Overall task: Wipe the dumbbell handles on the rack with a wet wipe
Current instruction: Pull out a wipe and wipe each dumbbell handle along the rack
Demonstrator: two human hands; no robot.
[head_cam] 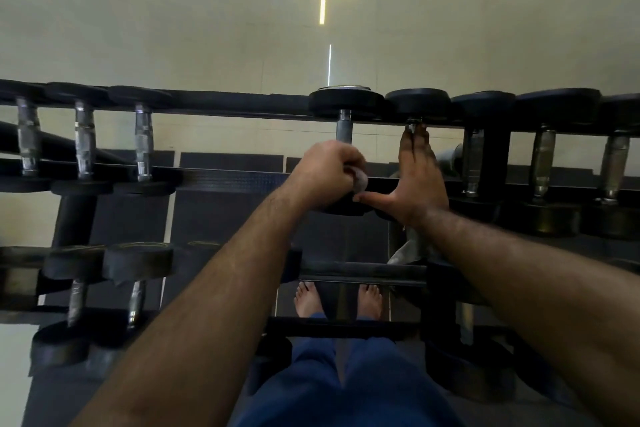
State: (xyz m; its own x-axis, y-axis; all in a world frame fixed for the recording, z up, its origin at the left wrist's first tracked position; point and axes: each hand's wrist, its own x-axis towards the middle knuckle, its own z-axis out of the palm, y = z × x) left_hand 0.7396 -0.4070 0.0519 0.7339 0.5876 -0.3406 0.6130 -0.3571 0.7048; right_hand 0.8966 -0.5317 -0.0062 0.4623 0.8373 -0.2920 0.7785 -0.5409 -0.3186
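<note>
Now the wet wipe (360,178) is soft and light, so I bunch it in my left hand (325,173), fingers curled tight around the dumbbell handle (344,126) on the top rack (225,104). My right hand (415,180) lies flat, fingers straight and together, on the next dumbbell's handle.

Dumbbell handles (143,142) bare metal, dull shine, look knurled. Heads (346,102) matt black, rubbery; one has a glossy metal end cap (344,88). Rack (221,104) matt black metal. Wipe (360,180) pale, soft, crumpled. Floor mats (214,208) dark, matt. Trousers (311,388) blue cloth.
</note>
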